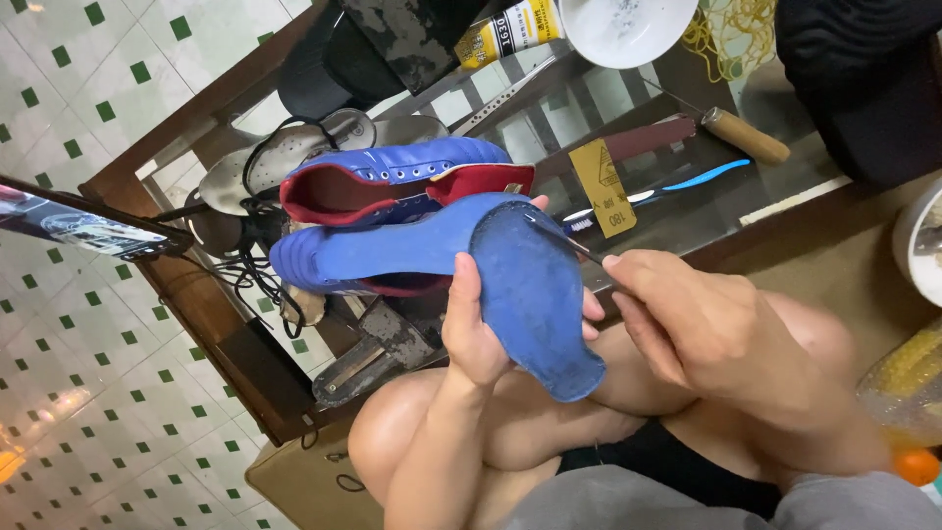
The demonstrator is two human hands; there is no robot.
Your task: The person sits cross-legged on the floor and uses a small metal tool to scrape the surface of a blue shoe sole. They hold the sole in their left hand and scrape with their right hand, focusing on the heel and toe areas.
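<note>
- Fingers of the left hand (pixel 481 329) clasp a blue insole (pixel 535 294) above the knees, near the glass tabletop's (pixel 687 211) front edge.
- Right hand (pixel 706 329) pinches a thin tool (pixel 579 247) against its smeared surface.
- Blue shoes (pixel 392 211) lie soleless; work looks midway.

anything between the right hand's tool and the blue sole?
Nothing visible. The right hand holds a thin tool whose tip already meets the blue sole, which the left hand holds.

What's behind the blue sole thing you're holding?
Behind the blue insole, held by the left hand, lie two blue shoes with red lining. The insole covers the nearer shoe's heel end.
</note>
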